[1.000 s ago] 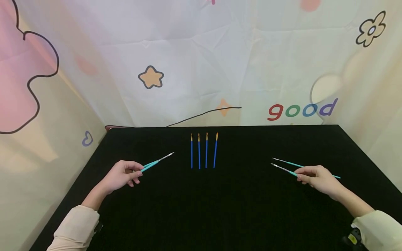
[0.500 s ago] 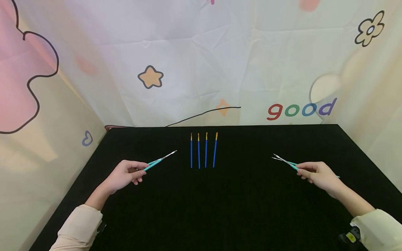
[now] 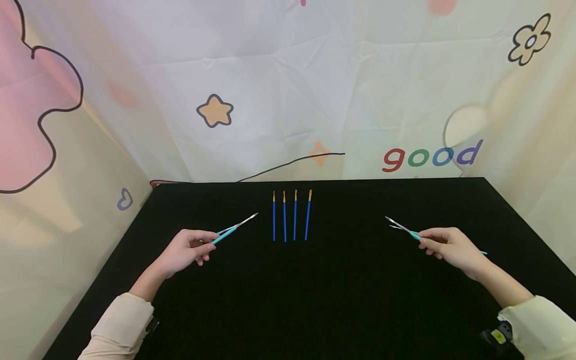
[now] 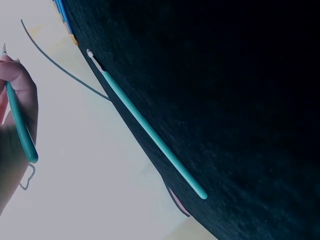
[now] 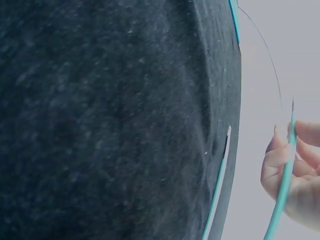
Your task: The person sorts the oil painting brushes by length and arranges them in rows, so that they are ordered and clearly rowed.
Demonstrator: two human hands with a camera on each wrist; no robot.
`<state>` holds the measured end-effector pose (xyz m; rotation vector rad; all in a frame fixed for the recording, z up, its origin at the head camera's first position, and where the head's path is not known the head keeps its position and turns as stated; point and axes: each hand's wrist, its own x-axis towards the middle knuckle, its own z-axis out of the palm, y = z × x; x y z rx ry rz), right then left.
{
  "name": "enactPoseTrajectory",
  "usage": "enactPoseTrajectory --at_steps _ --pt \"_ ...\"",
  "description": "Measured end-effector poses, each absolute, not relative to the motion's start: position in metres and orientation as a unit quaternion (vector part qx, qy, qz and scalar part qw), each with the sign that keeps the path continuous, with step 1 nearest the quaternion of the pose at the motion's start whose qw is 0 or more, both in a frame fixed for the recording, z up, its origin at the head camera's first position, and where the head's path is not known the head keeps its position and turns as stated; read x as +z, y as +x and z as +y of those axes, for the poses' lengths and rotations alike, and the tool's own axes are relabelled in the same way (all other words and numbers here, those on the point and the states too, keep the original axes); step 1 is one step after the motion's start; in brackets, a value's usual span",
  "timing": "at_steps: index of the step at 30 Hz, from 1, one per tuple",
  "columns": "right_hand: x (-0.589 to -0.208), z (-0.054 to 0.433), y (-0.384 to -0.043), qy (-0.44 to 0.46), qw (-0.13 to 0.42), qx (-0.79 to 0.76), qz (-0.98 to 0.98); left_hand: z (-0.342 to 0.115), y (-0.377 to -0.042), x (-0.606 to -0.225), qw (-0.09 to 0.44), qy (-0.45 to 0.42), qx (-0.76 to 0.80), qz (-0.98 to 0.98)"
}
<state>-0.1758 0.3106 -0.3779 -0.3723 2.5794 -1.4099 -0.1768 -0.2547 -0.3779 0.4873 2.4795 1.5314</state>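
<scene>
My left hand (image 3: 186,252) pinches a teal paintbrush (image 3: 225,235) between thumb and fingers, its silver tip angled up to the right. A second teal paintbrush (image 4: 150,130) lies on the black table below it, partly covered by the hand in the head view. On the right, my right hand (image 3: 452,250) pinches another teal paintbrush (image 5: 284,185), tip pointing left and away. Under that hand a further teal paintbrush (image 5: 218,185) rests on the table; in the head view only its tip and tail end show.
Several blue paintbrushes (image 3: 285,220) with orange tips lie side by side at the back middle of the black table (image 3: 288,300). Behind the table hangs a printed cloth (image 3: 279,100), which runs along both sides too.
Both hands have carried their teal paintbrushes inward: the left one moves right, the right one slightly left and up. The blue paintbrushes and the teal ones on the table stay put.
</scene>
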Motion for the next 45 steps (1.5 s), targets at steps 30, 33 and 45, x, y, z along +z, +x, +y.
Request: enactPoseTrajectory --at_steps 30,33,45 --pt "-0.357 0.274 -0.175 -0.125 0.142 -0.495 0.848 -0.233 -0.175 -0.389 0.178 0.104 0.622 0.756" --pt "-0.357 0.27 -0.177 -0.111 0.154 -0.498 0.846 -0.231 -0.175 -0.387 0.197 0.105 0.629 0.745" --pt "-0.359 0.262 -0.179 -0.112 0.185 -0.538 0.815 -0.224 -0.174 -0.386 0.224 0.115 0.653 0.714"
